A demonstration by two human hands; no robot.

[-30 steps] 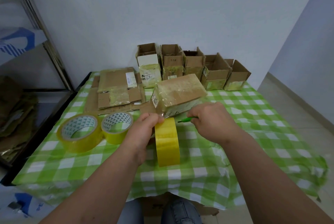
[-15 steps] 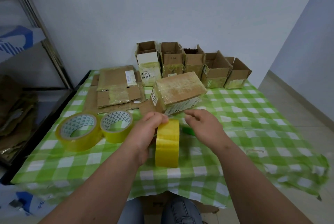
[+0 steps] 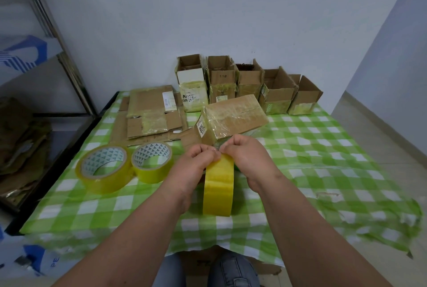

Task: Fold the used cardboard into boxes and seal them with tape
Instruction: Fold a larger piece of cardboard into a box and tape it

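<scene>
Right hand dropped the green pen, moved in. It now pinches the tape roll top beside left hand.

Taped box behind tape roll, perhaps touching

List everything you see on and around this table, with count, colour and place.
tape roll in hand: 1, yellow, upright at the table's near middle
spare tape rolls: 2, yellow, lying flat at left
taped box: 1, brown, just beyond the hands
open boxes: 5, brown, row along the wall
flat cardboard: stack, brown, far left
tablecloth: 1, green and white check
shelf: 1, metal, left
left hand: holds the roll's top
right hand: pinches at the roll's top
</scene>
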